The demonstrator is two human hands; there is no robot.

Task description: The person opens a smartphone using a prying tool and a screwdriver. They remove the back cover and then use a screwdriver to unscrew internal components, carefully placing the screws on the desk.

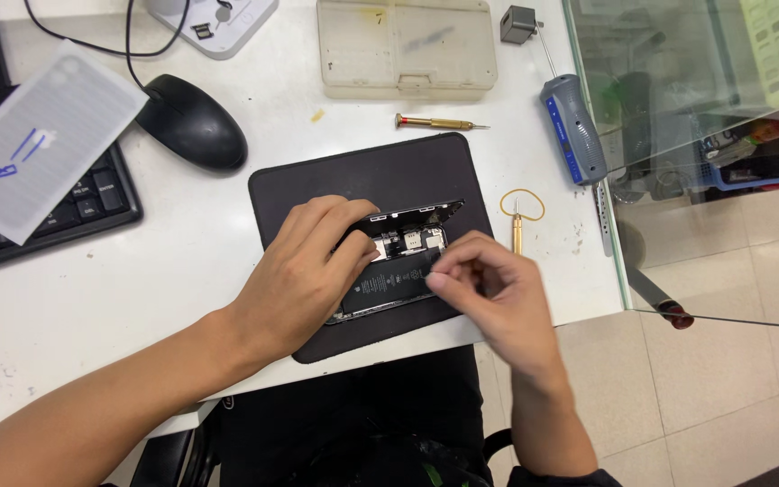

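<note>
An opened smartphone (397,257) lies on a black work mat (362,180), its battery and circuit board exposed. My left hand (304,271) rests over the phone's left side and holds it down, thumb near the board. My right hand (493,289) hovers at the phone's right edge with thumb and fingertips pinched together; whether something tiny sits between them cannot be made out.
A brass-handled screwdriver (435,122) and a beige parts box (405,47) lie beyond the mat. A grey-blue electric screwdriver (572,126), a small tool with a yellow loop (517,216), a black mouse (191,122), a keyboard (38,216) and a white back cover (42,135) surround it. A glass panel (705,135) stands right.
</note>
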